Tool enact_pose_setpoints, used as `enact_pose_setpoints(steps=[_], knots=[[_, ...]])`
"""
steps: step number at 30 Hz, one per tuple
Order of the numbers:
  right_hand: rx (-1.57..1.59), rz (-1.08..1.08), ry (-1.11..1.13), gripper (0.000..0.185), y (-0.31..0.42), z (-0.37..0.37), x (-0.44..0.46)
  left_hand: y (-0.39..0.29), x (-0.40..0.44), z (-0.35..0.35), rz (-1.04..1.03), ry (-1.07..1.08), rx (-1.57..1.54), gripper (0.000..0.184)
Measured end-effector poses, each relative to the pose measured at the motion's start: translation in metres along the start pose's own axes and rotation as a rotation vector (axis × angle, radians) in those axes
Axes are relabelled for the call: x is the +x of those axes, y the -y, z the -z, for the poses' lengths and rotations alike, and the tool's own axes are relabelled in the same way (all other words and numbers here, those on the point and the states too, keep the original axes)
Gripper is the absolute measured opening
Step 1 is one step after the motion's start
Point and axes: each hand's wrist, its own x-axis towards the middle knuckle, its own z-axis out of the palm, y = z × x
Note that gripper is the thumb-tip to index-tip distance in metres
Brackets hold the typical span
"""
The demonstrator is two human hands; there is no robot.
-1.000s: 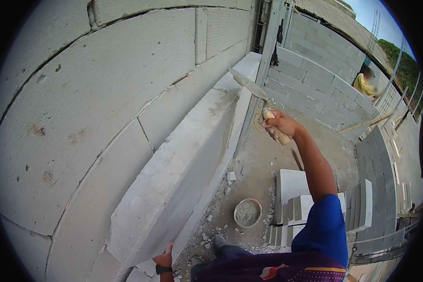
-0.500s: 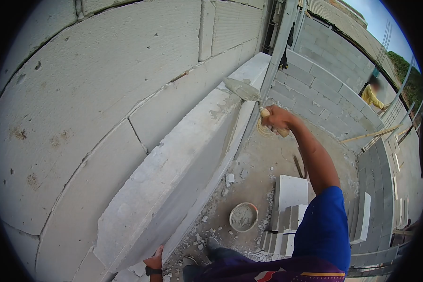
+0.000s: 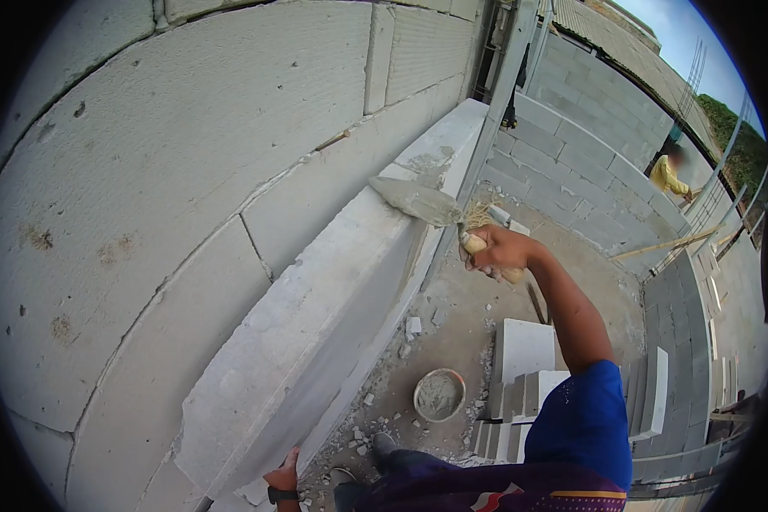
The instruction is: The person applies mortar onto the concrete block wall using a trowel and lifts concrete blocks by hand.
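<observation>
My right hand (image 3: 502, 253) is wrapped round the wooden handle of a trowel (image 3: 416, 203). The mortar-smeared blade points left across the top of a low wall of pale blocks (image 3: 294, 311). Just beyond the blade, a wet grey mortar patch (image 3: 442, 160) marks the wall top. At the lower edge of the view, my left hand (image 3: 283, 472), with a dark band on its wrist, rests against the side of the low wall. Its fingers are stretched out and hold nothing, though they show only in part.
A tall block wall (image 3: 188, 171) rises on the left. A bucket of mortar (image 3: 439, 395) stands on the rubble-strewn floor near my feet. Stacked blocks (image 3: 527, 348) lie right of it. A metal post (image 3: 499, 111) stands beyond the trowel. Another person (image 3: 670, 173) is at far right.
My right hand has drawn the trowel back towards me along the wall top, its blade swinging left. More of the mortar patch now shows beyond it. My left hand has stayed in place.
</observation>
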Motion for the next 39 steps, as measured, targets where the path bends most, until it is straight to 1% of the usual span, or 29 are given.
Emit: enact_pose_setpoints(steps=[3,5,6,7,8,10,11,14,15,17,18,19,20,21,24,27,30,33,36,39], knots=[[0.246,-0.002,-0.048,0.013,-0.024,0.016,0.007,0.018,-0.001,-0.003,-0.036,0.017,-0.154,0.073],[0.341,-0.005,-0.131,0.015,-0.039,0.048,0.022,0.049,0.002,-0.013,-0.051,-0.006,-0.33,0.07],[0.321,-0.032,-0.203,0.014,-0.044,0.064,0.028,0.046,0.002,-0.004,0.049,0.215,0.171,0.051],[0.305,-0.061,-0.272,0.014,-0.048,0.077,0.033,0.036,-0.001,0.01,0.153,0.43,0.681,0.041],[0.292,-0.086,-0.345,0.014,-0.05,0.09,0.04,0.032,-0.001,0.01,0.03,0.301,0.537,0.042],[0.167,-0.12,-0.46,0.014,-0.052,0.11,0.055,0.029,0.0,0.005,-0.212,0.049,0.247,0.047],[0.108,-0.147,-0.511,0.013,-0.056,0.116,0.06,0.031,0.0,0.004,-0.133,0.06,0.225,0.048],[-0.058,-0.241,-0.476,0.017,-0.054,0.125,0.066,0.064,-0.007,0.002,-0.001,0.162,0.375,0.049],[-0.123,-0.243,-0.458,0.017,-0.053,0.126,0.067,0.079,-0.004,0.002,0.024,0.25,0.432,0.053],[-0.152,-0.223,-0.451,0.017,-0.044,0.116,0.062,0.107,-0.008,0.004,0.084,0.435,0.543,0.064],[-0.169,-0.215,-0.448,0.016,-0.041,0.11,0.058,0.106,-0.014,0.002,0.079,0.345,0.243,0.06],[-0.191,-0.219,-0.428,0.016,-0.042,0.104,0.055,0.092,-0.01,-0.003,0.072,0.241,-0.055,0.061],[-0.215,-0.212,-0.42,0.016,-0.039,0.103,0.052,0.083,-0.004,-0.008,0.051,0.123,-0.358,0.066],[-0.241,-0.201,-0.416,0.016,-0.035,0.103,0.048,0.083,-0.003,-0.008,0.076,0.122,-0.259,0.063],[-0.252,-0.185,-0.389,0.016,-0.027,0.09,0.037,0.075,-0.003,-0.012,-0.084,0.042,-0.028,0.062],[-0.265,-0.183,-0.372,0.016,-0.021,0.073,0.026,0.042,-0.002,-0.008,-0.064,0.058,-0.108,0.063],[-0.257,-0.165,-0.341,0.014,-0.018,0.05,0.015,0.042,0.0,-0.01,-0.088,0.039,0.004,0.066],[-0.231,-0.192,-0.385,0.013,-0.001,0.017,-0.002,0.039,0.001,-0.01,-0.069,0.052,0.04,0.065],[-0.172,-0.186,-0.343,0.014,0.001,-0.008,-0.016,0.009,0.005,-0.005,-0.144,-0.051,-0.06,0.064],[-0.15,-0.171,-0.337,0.014,0.015,-0.047,-0.027,-0.003,0.01,0.002,-0.171,-0.01,-0.081,0.079]])
